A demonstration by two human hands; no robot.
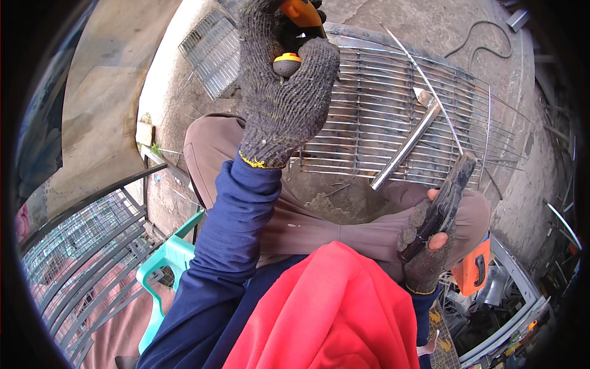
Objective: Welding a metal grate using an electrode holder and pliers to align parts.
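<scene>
My left hand point(286, 92), in a grey knit glove with a yellow-edged cuff, is raised at the top, its fingers closed around an orange and black object point(301, 12). Only part of that object shows, so its kind is unclear; a small yellow-and-grey round piece point(287, 64) shows by the palm. At lower right, my right hand point(430, 237), in a worn glove with bare fingertips showing, grips a dark electrode holder point(458, 178). A thin welding rod point(424, 80) runs from its end over the metal grille point(350, 117) on the ground.
On the grille lies a steel tube with a pointed head point(405, 147). Another grille point(212, 52) is at upper left. A turquoise plastic stool point(175, 255) and dark metal bars point(92, 264) stand left. An orange case point(473, 267) and scrap metal are right; a cable point(485, 23) lies beyond.
</scene>
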